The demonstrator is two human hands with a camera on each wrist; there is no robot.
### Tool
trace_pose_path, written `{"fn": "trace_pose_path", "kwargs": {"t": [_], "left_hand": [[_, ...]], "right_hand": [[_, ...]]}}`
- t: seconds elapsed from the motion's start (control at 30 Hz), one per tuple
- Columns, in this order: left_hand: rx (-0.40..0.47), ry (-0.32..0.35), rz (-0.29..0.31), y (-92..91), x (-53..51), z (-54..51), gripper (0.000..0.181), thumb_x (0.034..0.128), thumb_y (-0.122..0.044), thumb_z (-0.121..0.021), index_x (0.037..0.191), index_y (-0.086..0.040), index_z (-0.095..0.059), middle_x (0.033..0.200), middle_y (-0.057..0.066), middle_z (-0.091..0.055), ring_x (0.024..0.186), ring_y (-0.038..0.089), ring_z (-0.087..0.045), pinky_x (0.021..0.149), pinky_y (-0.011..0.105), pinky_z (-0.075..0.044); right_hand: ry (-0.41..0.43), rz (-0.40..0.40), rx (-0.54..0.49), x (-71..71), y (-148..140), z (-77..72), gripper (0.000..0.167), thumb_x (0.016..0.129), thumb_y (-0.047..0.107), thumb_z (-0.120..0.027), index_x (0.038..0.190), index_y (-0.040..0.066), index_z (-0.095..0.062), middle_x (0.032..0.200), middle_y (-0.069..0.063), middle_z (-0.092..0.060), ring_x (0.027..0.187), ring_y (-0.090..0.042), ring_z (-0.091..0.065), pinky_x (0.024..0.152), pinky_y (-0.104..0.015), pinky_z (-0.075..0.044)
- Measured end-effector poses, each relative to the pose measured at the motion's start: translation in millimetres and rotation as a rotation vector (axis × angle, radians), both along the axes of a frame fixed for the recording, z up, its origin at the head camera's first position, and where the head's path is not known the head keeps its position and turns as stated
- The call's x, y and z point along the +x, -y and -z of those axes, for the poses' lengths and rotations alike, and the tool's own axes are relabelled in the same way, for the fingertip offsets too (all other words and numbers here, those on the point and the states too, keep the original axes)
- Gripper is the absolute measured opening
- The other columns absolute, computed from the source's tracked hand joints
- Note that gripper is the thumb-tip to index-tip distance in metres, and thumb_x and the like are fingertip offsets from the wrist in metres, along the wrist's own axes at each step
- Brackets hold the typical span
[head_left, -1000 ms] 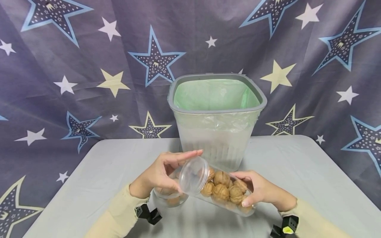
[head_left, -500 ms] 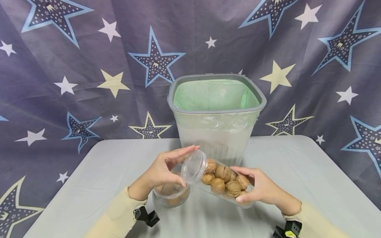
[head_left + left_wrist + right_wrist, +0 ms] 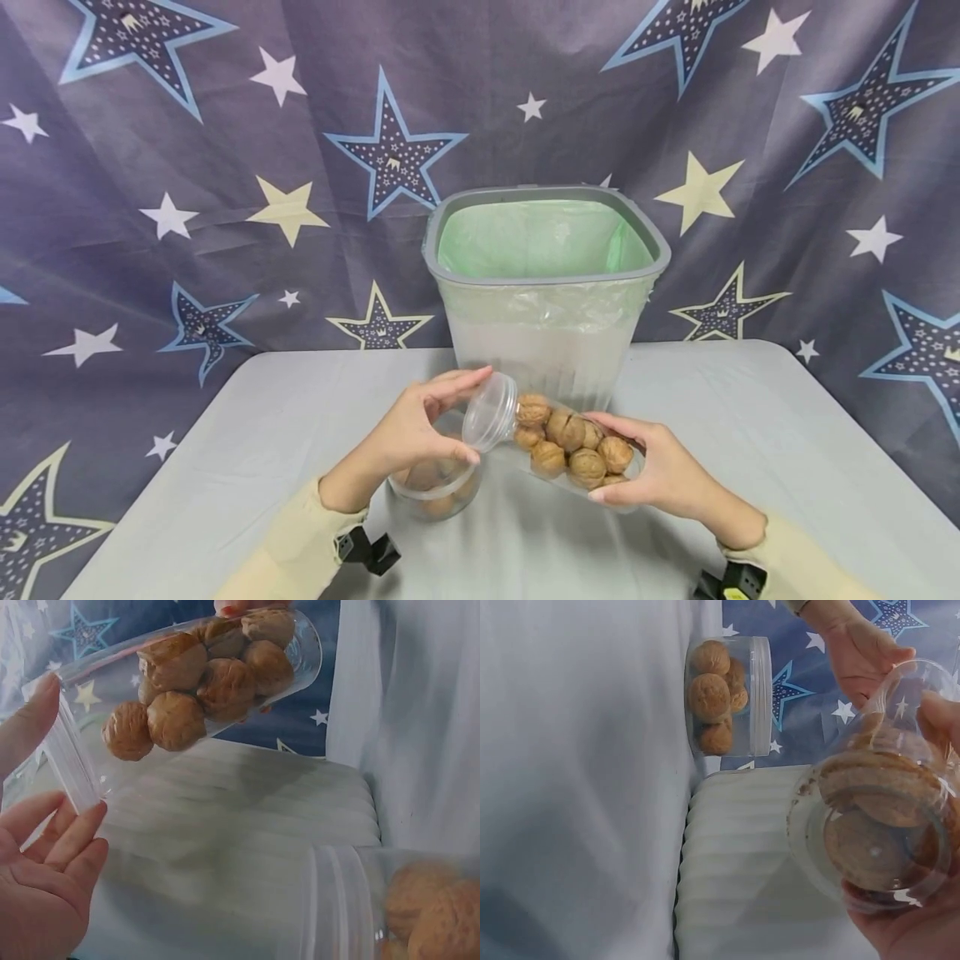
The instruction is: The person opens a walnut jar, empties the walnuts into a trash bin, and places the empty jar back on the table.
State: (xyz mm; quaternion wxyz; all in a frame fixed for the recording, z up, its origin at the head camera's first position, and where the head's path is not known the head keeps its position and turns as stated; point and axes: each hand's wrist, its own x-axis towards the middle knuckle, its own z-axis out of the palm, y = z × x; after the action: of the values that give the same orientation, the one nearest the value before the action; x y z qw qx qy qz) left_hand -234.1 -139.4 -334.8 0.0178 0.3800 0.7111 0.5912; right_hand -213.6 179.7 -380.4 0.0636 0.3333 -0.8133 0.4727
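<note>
A clear plastic jar of walnuts [image 3: 566, 430] hangs tilted above the table, its lidded end up and to the left. My left hand [image 3: 412, 432] grips the clear lid [image 3: 491, 412] at that end, thumb below and fingers above. Round the jar's base end curls my right hand [image 3: 660, 467]. In the left wrist view the lid [image 3: 69, 754] sits between thumb and fingers of the left hand [image 3: 45, 877]. The right wrist view shows the jar's base [image 3: 870, 847] in the right hand [image 3: 922, 922]. A second jar [image 3: 435, 487] holding walnuts stands below my left hand.
Behind the hands stands a bin with a grey rim [image 3: 547, 280] and a pale green liner [image 3: 525, 237]. The grey-white table [image 3: 300, 400] runs back to a star-patterned curtain [image 3: 480, 108]. In the right wrist view the second jar [image 3: 761, 697] is close to the bin.
The held jar has risen slightly, and its walnuts have shifted inside it. Both hands have moved with it and still grip its ends. The second jar and the bin stay put.
</note>
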Motion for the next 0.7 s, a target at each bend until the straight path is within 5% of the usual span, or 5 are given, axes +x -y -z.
{"fn": "trace_pose_path", "kwargs": {"t": [0.2, 0.37, 0.7], "left_hand": [[-0.073, -0.053, -0.087, -2.1, 3.8, -2.5, 0.083, 0.0567, 0.0, -0.086, 0.132, 0.003, -0.05, 0.128, 0.015, -0.054, 0.114, 0.024, -0.054, 0.104, 0.028, -0.037], [-0.144, -0.087, -0.216, -6.0, 6.2, -2.7, 0.076, 0.0576, -0.006, -0.088, 0.126, 0.001, -0.055, 0.118, 0.011, -0.06, 0.109, 0.022, -0.056, 0.103, 0.028, -0.039], [-0.319, -0.002, -0.466, -16.9, 20.8, -3.6, 0.052, 0.0718, -0.033, -0.079, 0.112, -0.009, -0.058, 0.105, 0.001, -0.063, 0.103, 0.023, -0.057, 0.094, 0.05, -0.043]], "right_hand": [[-0.083, 0.041, 0.038, 2.2, -0.3, 0.3, 0.075, 0.062, 0.024, -0.088, 0.129, 0.012, -0.057, 0.12, -0.005, -0.064, 0.105, -0.011, -0.061, 0.093, -0.017, -0.043], [-0.204, 0.066, 0.057, 1.2, -1.2, -0.4, 0.076, 0.061, 0.024, -0.089, 0.128, 0.007, -0.057, 0.119, -0.009, -0.064, 0.105, -0.013, -0.061, 0.094, -0.013, -0.04], [-0.337, 0.118, 0.105, 1.3, 0.9, -1.7, 0.081, 0.057, 0.025, -0.09, 0.127, 0.001, -0.056, 0.118, -0.009, -0.064, 0.103, -0.021, -0.061, 0.092, -0.018, -0.044]]}}
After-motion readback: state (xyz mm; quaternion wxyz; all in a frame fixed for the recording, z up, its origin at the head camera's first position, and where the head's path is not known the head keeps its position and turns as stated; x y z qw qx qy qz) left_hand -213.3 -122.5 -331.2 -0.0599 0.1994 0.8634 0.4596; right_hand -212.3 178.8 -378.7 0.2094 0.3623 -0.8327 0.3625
